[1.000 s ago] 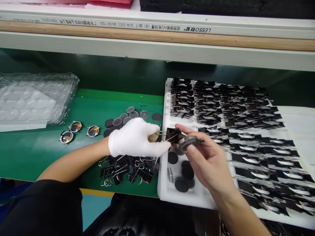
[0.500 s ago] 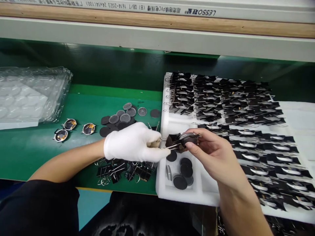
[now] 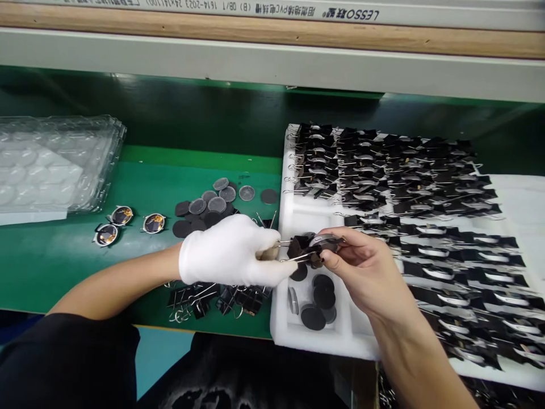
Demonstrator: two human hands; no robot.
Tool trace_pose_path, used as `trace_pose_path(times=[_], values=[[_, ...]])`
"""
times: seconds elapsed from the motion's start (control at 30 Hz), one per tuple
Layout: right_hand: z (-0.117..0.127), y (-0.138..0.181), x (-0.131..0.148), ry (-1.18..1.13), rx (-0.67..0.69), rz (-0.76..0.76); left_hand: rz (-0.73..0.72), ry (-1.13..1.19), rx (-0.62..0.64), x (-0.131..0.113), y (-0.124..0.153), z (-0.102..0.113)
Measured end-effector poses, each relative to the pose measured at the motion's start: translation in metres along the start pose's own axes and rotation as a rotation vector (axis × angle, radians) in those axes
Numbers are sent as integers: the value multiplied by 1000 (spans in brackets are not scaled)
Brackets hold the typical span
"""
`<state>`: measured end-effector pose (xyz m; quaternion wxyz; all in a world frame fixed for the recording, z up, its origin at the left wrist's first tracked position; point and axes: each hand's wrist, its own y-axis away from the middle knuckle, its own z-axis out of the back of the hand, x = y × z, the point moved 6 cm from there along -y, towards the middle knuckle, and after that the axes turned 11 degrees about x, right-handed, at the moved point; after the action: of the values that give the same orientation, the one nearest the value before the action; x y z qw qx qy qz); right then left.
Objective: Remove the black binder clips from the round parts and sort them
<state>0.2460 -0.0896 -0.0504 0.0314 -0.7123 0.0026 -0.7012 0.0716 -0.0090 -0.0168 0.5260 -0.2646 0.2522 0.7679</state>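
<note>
My left hand (image 3: 234,250), in a white glove, grips the wire handles of a black binder clip (image 3: 298,247). The clip's jaws are at the edge of a round grey-and-black watch-like piece (image 3: 326,243); whether they bite on it I cannot tell. My bare right hand (image 3: 361,258) pinches that piece between thumb and fingers, hiding its right side. Both hands are over the left end of a white foam tray (image 3: 279,332). Below them, black discs (image 3: 314,316) lie in a tray compartment.
Rows of clipped round pieces (image 3: 434,250) fill the tray's right part. On the green table (image 3: 140,272) lie loose binder clips (image 3: 200,298), grey and black discs (image 3: 217,204) and three watch-like pieces (image 3: 154,222). Clear plastic trays (image 3: 97,165) stand at left. A ledge (image 3: 255,57) crosses the back.
The clip and the round piece have turned slightly between my hands. My hands have hardly moved, and the view has shifted a little.
</note>
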Motion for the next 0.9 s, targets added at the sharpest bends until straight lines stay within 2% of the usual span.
trace_pose_path(times=[0.07, 0.13, 0.27, 0.4, 0.53, 0.6, 0.67, 0.8, 0.9], values=[[0, 0, -1, -55, -6, -16, 39, -32, 70, 5, 0, 9], [5, 0, 1, -150, -86, 7, 35, -78, 99, 12, -2, 22], [17, 4, 7, -378, -282, 109, 119, -412, -49, 33, -14, 47], [11, 4, 4, -430, -264, 53, 141, -716, 34, 38, -33, 25], [2, 1, -3, -493, -224, -60, 169, -819, 43, 37, -42, 8], [-1, 0, -3, -517, -201, -99, 163, -788, 41, 38, -42, 8], [-4, 1, -2, -501, -154, -123, 165, -715, -36, 37, -38, 16], [-15, 3, 0, -309, 5, -92, 185, -288, -342, 19, -19, 40], [-26, 3, 6, -174, 105, 32, 121, -12, -430, -1, -4, 39]])
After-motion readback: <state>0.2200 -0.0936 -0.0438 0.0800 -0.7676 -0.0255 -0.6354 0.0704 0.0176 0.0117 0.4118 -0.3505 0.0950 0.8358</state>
